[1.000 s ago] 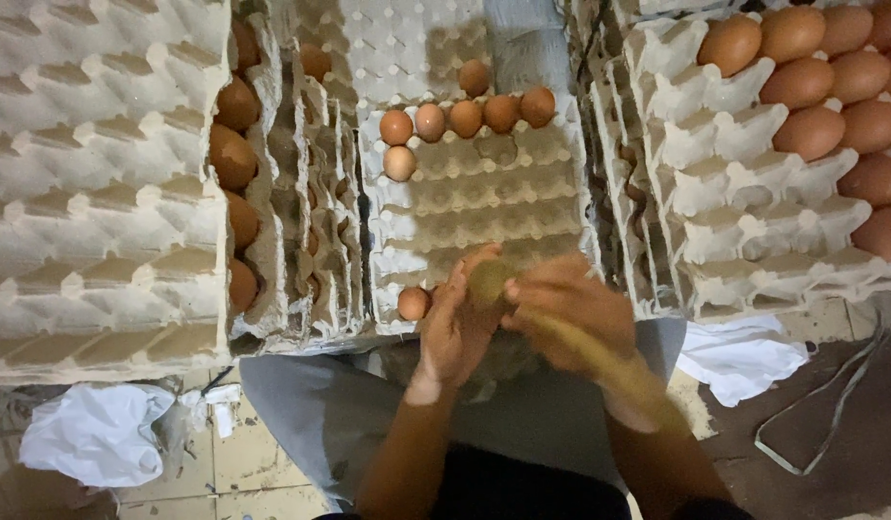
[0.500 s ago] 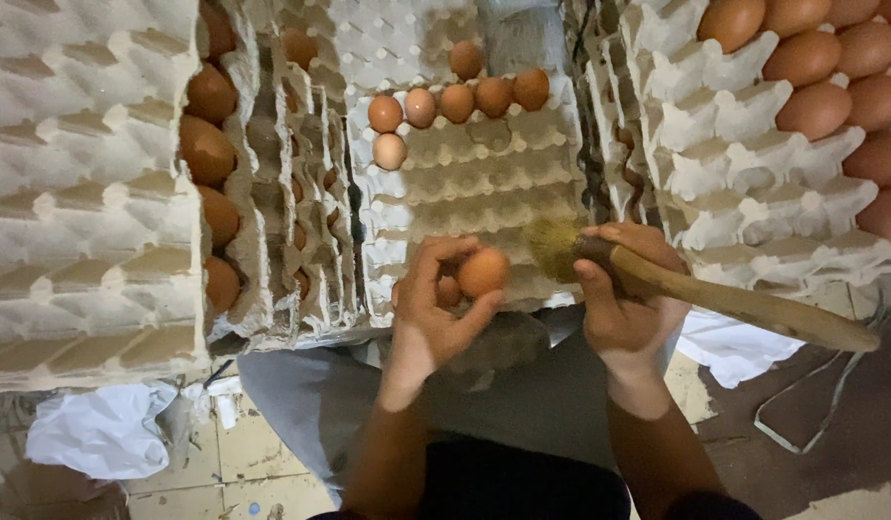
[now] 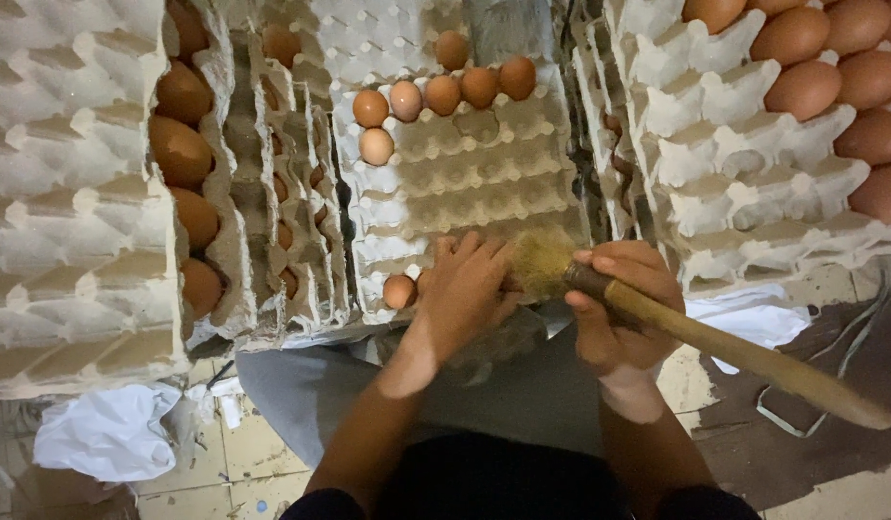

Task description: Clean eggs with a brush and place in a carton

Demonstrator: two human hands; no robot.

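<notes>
At frame centre, the left hand (image 3: 462,294) cups over what is probably an egg, hidden beneath it, on the egg tray (image 3: 465,188); the right hand (image 3: 624,308) grips a wooden-handled brush (image 3: 701,337) touching it.

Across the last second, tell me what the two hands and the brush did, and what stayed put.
The left hand lifted an egg clear half a second ago, then lowered it to the tray's near edge; its fingers now hide it. The right hand kept its grip on the wooden brush, swinging the bristles back against the left hand. The row of eggs and the lone near egg stayed put.
</notes>
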